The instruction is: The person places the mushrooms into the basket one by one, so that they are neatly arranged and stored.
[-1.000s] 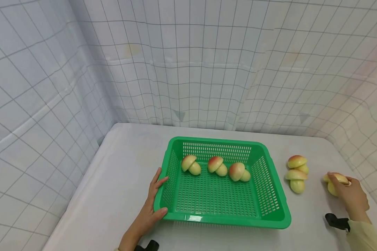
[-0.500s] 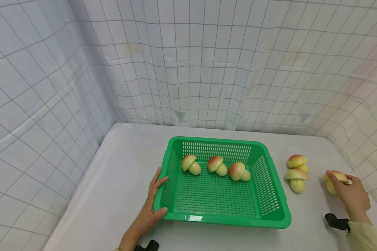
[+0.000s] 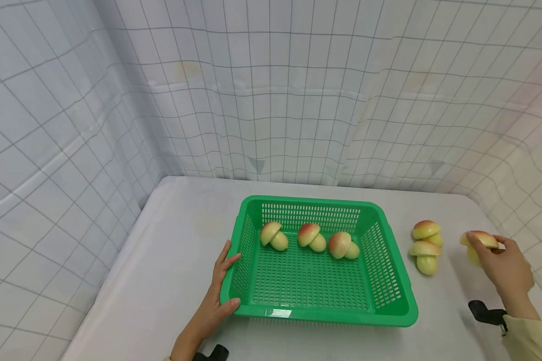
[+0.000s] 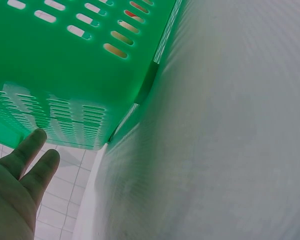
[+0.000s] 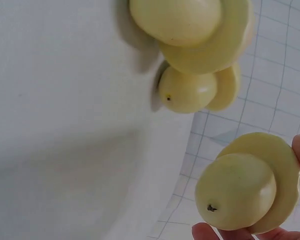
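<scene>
My right hand (image 3: 508, 265) pinches a yellow toy mushroom (image 3: 480, 239) with a reddish cap by its cap, over the right part of the table. In the right wrist view this mushroom (image 5: 237, 190) shows its rounded stem, with fingertips around the cap's edge. Two more mushrooms (image 3: 426, 260) lie on the table just to its left, one behind the other. My left hand (image 3: 217, 296) rests against the left rim of a green plastic basket (image 3: 325, 319), fingers spread and fairly straight, thumb at the near corner. Three similar mushrooms (image 3: 342, 245) lie in a row along the basket's far side.
A white cloth covers the table (image 3: 180, 225). White sheets with a grid pattern (image 3: 298, 100) hang behind it and on both sides. Each wrist wears a black camera mount (image 3: 485, 313).
The right hand has lifted the mushroom up and slightly away from the body, off the spot where it lay. The left hand and basket have stayed in place.
</scene>
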Tool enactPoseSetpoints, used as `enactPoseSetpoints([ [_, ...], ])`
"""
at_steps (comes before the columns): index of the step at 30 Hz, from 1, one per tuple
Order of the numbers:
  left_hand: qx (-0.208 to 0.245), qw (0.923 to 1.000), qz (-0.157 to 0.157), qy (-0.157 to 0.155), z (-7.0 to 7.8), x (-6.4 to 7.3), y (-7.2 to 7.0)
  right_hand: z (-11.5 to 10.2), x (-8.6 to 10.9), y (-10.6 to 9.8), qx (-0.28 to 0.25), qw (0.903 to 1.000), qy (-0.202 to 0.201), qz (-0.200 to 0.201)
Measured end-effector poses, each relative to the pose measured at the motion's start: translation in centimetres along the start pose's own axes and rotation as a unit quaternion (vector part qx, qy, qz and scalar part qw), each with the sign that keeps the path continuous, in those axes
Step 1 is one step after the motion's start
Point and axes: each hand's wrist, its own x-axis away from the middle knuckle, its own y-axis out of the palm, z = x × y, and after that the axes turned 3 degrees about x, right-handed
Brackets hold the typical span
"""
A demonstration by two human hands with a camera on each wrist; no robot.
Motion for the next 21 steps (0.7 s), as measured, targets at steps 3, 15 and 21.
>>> enactPoseSetpoints([
  [3, 0.002, 1.0000, -0.001, 0.005, 0.0, 0.0, 0.0, -0.6, 0.4, -0.2, -0.004, 0.9997, -0.023, 0.009],
  [15, 0.004, 1.0000, -0.001, -0.003, 0.0, 0.0, 0.0, -4.3, 2.4, -0.4, -0.012, 0.9962, -0.086, 0.008],
  [21, 0.004, 1.0000, -0.001, -0.004, 0.0, 0.0, 0.0, -6.0, 3.4, -0.1, -0.011, 0.9937, -0.112, 0.001],
])
